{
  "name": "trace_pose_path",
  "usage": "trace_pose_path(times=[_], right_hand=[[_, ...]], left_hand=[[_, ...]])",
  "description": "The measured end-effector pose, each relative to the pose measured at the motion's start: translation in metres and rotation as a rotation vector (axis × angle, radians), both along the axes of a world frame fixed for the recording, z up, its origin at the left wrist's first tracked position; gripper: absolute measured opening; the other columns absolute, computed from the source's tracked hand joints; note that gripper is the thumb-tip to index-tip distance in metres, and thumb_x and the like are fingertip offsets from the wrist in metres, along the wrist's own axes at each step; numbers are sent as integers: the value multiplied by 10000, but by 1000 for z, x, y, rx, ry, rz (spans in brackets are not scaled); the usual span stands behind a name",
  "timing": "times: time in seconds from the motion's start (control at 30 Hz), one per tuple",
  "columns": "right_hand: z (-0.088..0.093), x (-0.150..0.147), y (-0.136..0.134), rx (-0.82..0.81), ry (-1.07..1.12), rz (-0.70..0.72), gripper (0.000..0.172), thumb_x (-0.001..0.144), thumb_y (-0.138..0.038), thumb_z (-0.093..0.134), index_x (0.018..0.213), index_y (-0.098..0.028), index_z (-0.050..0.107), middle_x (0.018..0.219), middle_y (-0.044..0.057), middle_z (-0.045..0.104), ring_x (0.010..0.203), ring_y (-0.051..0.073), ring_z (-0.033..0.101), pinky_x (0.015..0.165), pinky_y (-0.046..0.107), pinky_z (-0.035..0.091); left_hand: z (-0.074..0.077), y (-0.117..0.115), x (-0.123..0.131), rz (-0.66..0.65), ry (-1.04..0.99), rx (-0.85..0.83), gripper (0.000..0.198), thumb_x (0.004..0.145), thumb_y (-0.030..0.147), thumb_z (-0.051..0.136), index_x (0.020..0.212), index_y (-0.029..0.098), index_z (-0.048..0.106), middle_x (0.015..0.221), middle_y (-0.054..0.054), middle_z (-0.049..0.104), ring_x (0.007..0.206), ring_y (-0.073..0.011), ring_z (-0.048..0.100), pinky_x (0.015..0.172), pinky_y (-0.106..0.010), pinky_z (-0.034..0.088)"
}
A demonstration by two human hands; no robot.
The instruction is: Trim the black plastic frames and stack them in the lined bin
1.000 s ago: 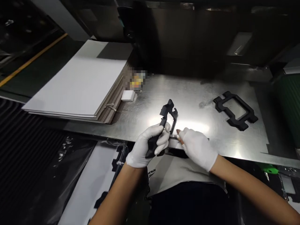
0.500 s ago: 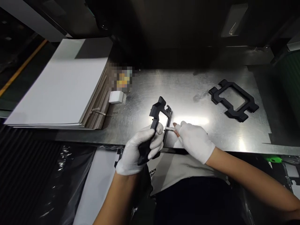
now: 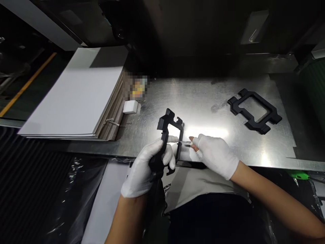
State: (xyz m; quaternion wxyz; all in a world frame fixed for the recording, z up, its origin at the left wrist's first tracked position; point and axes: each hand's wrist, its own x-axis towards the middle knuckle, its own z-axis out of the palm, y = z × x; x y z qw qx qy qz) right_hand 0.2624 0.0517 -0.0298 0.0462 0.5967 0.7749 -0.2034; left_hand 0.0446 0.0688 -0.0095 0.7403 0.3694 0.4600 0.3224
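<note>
In the head view my left hand [image 3: 142, 166], in a white glove, is closed around the lower part of a black plastic frame [image 3: 164, 138]. The frame is held tilted up at the bench's front edge, with some of my left fingers through its opening. My gloved right hand [image 3: 218, 155] pinches a thin, pale, narrow tool [image 3: 186, 142], thumb and index fingertips bare. The tool's tip meets the right-hand bar of the frame; its exact kind is too small to tell. A second black frame of similar shape [image 3: 264, 102] lies flat to the right.
A tied stack of white-topped cardboard sheets [image 3: 73, 91] sits on the left of the metal bench [image 3: 198, 101]. Beside it are a white block [image 3: 130, 106] and a blurred colourful patch. Below the bench's edge lie black plastic sheeting [image 3: 83, 189] and a green handle [image 3: 299, 175].
The held frame has turned slightly and shifted a little left, with its opening showing wider. My right hand has moved slightly right and down, the tool still at the frame's bar.
</note>
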Motion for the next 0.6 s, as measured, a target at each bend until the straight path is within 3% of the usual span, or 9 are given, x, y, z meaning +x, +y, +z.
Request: trace_pose_path(times=[0.13, 0.3, 0.47, 0.6], right_hand=[[2, -14, -6, -32, -41, 68, 452, 1181, -343, 282, 1254, -172, 694, 1020, 99, 733, 725, 217, 698, 603, 319, 489], [5, -15, -4, 1, -124, 129, 360, 1144, -236, 358, 1284, -159, 680, 1045, 111, 716, 774, 247, 733, 588, 324, 515], [14, -15, 1, -33, -145, 116, 355, 1106, -161, 383, 1286, -156, 689, 1000, 101, 715, 742, 257, 735, 583, 340, 544], [16, -13, 4, -26, -138, 46, 326, 1096, -140, 402, 1249, -143, 690, 1029, 120, 732, 789, 251, 744, 613, 321, 540]], left_hand=[[-2, -1, 1, -68, -5, 49, 373, 1034, 513, 575, 1085, 182, 737, 622, 29, 510, 575, -177, 513, 609, -322, 440], [-1, -1, 10, -101, 35, 39, 336, 1027, 497, 604, 1048, 177, 701, 610, 36, 513, 553, -162, 489, 585, -307, 407], [0, -2, 14, -118, 94, 51, 332, 1003, 473, 601, 858, 185, 676, 590, 17, 515, 553, -166, 486, 566, -309, 379], [-2, -2, 14, -109, 89, 64, 331, 1000, 481, 591, 886, 189, 695, 587, 16, 513, 547, -170, 478, 577, -317, 385]])
